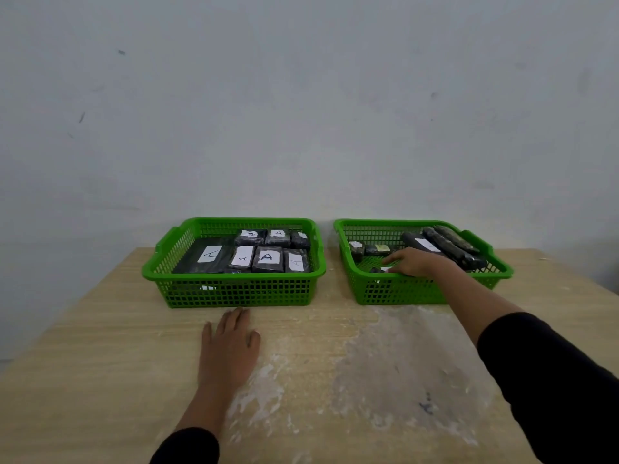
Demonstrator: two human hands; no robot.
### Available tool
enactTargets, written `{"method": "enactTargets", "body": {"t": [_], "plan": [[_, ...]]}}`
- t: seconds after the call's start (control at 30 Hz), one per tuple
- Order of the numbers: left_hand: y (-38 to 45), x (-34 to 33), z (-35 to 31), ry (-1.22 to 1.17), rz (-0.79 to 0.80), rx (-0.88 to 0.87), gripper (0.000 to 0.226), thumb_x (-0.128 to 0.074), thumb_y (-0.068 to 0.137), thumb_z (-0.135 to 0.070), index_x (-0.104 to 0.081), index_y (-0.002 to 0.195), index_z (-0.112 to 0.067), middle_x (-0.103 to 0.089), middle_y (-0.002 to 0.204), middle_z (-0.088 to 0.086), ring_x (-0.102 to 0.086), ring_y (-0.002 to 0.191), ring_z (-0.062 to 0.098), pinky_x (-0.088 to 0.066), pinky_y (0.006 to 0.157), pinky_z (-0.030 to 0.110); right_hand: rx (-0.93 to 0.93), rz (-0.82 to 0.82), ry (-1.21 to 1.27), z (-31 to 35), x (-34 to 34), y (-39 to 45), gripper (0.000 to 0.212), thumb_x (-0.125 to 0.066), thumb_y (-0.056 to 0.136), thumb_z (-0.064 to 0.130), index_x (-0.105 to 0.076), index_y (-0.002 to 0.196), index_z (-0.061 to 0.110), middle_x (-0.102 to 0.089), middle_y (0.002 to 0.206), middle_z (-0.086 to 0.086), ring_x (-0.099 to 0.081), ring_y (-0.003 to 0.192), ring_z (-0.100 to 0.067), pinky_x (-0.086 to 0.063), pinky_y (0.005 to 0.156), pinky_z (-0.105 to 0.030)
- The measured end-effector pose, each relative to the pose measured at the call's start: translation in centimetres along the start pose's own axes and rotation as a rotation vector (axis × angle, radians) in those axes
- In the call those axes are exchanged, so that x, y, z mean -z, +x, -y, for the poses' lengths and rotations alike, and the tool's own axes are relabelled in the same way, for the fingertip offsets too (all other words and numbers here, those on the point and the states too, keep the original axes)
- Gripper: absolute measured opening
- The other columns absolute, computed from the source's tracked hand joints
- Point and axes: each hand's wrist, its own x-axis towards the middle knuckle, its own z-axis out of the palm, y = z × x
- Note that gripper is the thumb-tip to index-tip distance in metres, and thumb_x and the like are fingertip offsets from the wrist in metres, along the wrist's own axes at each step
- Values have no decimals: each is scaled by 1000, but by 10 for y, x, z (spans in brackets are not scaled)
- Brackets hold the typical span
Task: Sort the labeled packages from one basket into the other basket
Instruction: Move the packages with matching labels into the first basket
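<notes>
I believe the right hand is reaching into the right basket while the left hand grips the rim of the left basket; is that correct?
Not quite: the head view shows the left hand resting flat on the table, short of the left basket. The right hand is indeed inside the right basket.

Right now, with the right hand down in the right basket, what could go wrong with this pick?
1. The right hand covers a small package at the front of the right basket; its label is mostly hidden, so it may be mis-sorted.
2. The long packages lean on the far wall beside the wrist; lifting out might knock them over.
3. The left hand lies flat on the table, not holding the right basket, which may slide.
</notes>
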Motion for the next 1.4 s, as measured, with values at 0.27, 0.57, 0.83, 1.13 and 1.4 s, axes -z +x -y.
{"method": "enactTargets", "body": {"t": [0.27, 0.57, 0.83, 1.13, 1.4], "plan": [[1, -2, 0, 0, -19, -1, 53, -34, 96, -35, -26, 148, -25, -24, 157, -8, -17, 145, 10, -9, 120, 44, -2, 17, 36, 1, -1, 6, 33, -57, 94, 15, -63, 127, 17, -47, 144, -10, -51, 125, -26, -41, 98, -32], [2, -2, 1, -19, -33, 9, 53, -35, 95, -36, -27, 146, -26, -26, 155, -9, -21, 143, 9, -8, 120, 43, 104, -528, 513, 20, 7, 4, 37, -57, 92, 13, -53, 129, 21, -68, 90, -24, -56, 67, -23, -39, 53, -27], [0, 1, -2, -25, -40, -1, 53, -34, 95, -35, -27, 147, -26, -26, 155, -9, -20, 143, 8, -8, 120, 43, 449, -488, 484, 108, 4, -14, 41, -49, 95, 8, -54, 131, 28, -63, 88, -22, -62, 70, -28, -42, 52, -19], [0, 3, -2, -55, -23, 5, 53, -34, 95, -35, -26, 147, -27, -23, 155, -11, -18, 144, 7, -4, 121, 43, 541, -265, 377, 178, -57, -19, 39, -56, 94, 17, -50, 133, 17, -69, 93, -21, -68, 84, -29, -53, 72, -36], [1, 2, -1, -71, -24, 5, 53, -34, 95, -34, -26, 147, -26, -23, 155, -10, -15, 145, 7, -3, 121, 44, 412, -208, 68, 186, -61, -6, 27, -64, 86, 28, -62, 104, 8, -65, 89, -4, -56, 78, -17, -45, 71, -30]]}}
